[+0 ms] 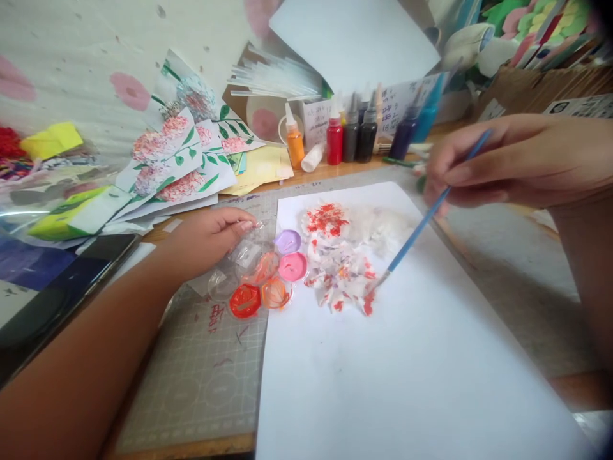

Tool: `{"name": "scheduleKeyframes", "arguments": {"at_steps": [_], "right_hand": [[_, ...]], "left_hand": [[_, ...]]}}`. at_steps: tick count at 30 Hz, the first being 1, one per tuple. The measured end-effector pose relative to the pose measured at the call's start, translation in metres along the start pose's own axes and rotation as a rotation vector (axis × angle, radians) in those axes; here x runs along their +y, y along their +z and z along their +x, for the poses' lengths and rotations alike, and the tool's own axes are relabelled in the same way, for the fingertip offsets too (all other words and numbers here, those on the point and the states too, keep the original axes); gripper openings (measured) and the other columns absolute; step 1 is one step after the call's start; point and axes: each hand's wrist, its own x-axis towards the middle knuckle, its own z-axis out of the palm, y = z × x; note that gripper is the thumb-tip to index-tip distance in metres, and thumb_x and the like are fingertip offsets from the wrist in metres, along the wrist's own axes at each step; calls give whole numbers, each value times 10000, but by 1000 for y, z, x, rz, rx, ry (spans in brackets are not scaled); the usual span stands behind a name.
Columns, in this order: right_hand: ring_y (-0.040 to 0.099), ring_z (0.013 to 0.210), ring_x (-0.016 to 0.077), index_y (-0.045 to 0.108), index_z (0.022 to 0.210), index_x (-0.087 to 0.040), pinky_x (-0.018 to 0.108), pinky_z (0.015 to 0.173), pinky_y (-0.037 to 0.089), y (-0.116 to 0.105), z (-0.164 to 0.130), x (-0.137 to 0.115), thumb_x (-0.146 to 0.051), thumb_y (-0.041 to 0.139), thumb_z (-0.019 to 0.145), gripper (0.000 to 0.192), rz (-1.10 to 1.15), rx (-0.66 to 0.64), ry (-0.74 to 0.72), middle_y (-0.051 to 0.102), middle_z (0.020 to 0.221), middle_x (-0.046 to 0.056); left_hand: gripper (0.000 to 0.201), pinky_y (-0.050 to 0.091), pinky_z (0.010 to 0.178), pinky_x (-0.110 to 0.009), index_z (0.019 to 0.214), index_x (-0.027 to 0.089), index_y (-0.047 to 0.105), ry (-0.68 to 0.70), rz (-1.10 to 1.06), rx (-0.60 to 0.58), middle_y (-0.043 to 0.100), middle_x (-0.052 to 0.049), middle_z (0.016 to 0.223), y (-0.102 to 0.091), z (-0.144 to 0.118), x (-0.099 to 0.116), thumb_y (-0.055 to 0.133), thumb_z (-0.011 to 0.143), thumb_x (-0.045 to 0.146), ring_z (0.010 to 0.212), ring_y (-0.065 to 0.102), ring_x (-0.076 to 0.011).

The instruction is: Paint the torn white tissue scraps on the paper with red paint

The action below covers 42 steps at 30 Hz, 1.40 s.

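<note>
My right hand [507,160] grips a blue paintbrush [417,229] between thumb and fingers. The brush tip touches a red-stained edge of crumpled white tissue petals [342,275], which lie on a white paper sheet [383,383]. Above the petals on the sheet are a red-painted patch [327,220] and more whitish tissue [378,227]. My left hand [205,243] pinches the upper edge of a clear plastic palette [246,253]. Its round wells hold purple, pink, orange and red paint [245,300]. The palette overlaps the sheet's left edge.
A grey cutting mat [201,383] lies under the sheet. Several paint bottles [334,137] stand behind it, beside a white cap [313,157]. Painted flower sheets [177,153] lean at the back left. A dark phone-like device [62,294] lies left; a cardboard box [531,96] stands back right.
</note>
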Motion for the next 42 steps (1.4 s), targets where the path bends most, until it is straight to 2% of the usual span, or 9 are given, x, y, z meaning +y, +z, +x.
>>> {"name": "scheduleKeyframes", "arguments": {"at_steps": [3, 8, 15, 19, 23, 29, 35, 39, 42], "right_hand": [[427, 365, -6, 598, 702, -132, 120, 347, 307, -6, -3, -2, -293, 655, 747, 176, 21, -115, -20, 576, 596, -9], [469, 411, 25, 594, 681, -132, 127, 352, 323, -4, -3, -3, -344, 718, 675, 246, 0, -111, 12, 545, 542, -9], [492, 419, 37, 555, 637, -128, 139, 349, 348, 5, -1, -9, -319, 697, 689, 243, 44, -7, -43, 627, 608, 31], [572, 497, 83, 549, 652, -117, 143, 361, 367, 5, 0, -9, -185, 572, 777, 144, 4, 10, 3, 623, 610, 38], [435, 349, 15, 519, 623, -116, 138, 330, 308, 4, -2, -10, -17, 322, 804, 285, 72, 32, -48, 625, 576, 25], [587, 495, 81, 546, 666, -113, 140, 373, 381, 2, -3, -8, 7, 406, 814, 236, -19, 40, 21, 620, 600, 21], [504, 400, 38, 515, 648, -120, 134, 349, 336, -3, -5, -11, 21, 296, 814, 309, 5, 102, -27, 612, 556, 18], [519, 435, 50, 557, 672, -125, 155, 366, 368, 2, -3, -9, -202, 553, 791, 142, 8, -21, -43, 622, 603, 19], [540, 473, 70, 590, 665, -131, 161, 376, 381, 1, -2, -6, -357, 731, 653, 266, -14, -75, 15, 621, 613, 22]], "left_hand": [[343, 338, 565, -236, 973, 216, 626, 10, -8, -9, 466, 44, 560, 0, -1, 1, 416, 833, 450, 550, 430, -109], [338, 340, 557, -228, 982, 214, 623, 9, -16, -10, 452, 51, 540, 1, -1, 2, 421, 835, 441, 533, 423, -102], [361, 346, 547, -229, 1002, 209, 634, 3, -3, -14, 458, 45, 542, 0, -2, 3, 414, 834, 441, 532, 430, -109], [399, 365, 573, -241, 1022, 209, 634, -15, -3, -7, 493, 36, 582, 0, -1, 1, 416, 825, 479, 569, 459, -126], [427, 378, 588, -246, 1019, 206, 635, -4, -15, -13, 544, 27, 638, 1, 0, 1, 415, 814, 510, 593, 485, -130], [410, 363, 548, -237, 1009, 235, 636, -56, -11, 7, 549, 32, 649, 1, 1, -1, 418, 806, 515, 562, 470, -118], [417, 370, 554, -237, 1016, 224, 643, -34, 3, 6, 529, 35, 614, 2, 2, -1, 416, 807, 504, 554, 462, -117], [407, 364, 561, -234, 1027, 211, 637, -45, -8, -5, 520, 35, 603, 0, -1, 3, 422, 816, 484, 568, 462, -119], [407, 357, 556, -237, 1033, 208, 633, -47, -10, -10, 508, 34, 586, -1, -2, 5, 429, 819, 486, 570, 461, -125]]}}
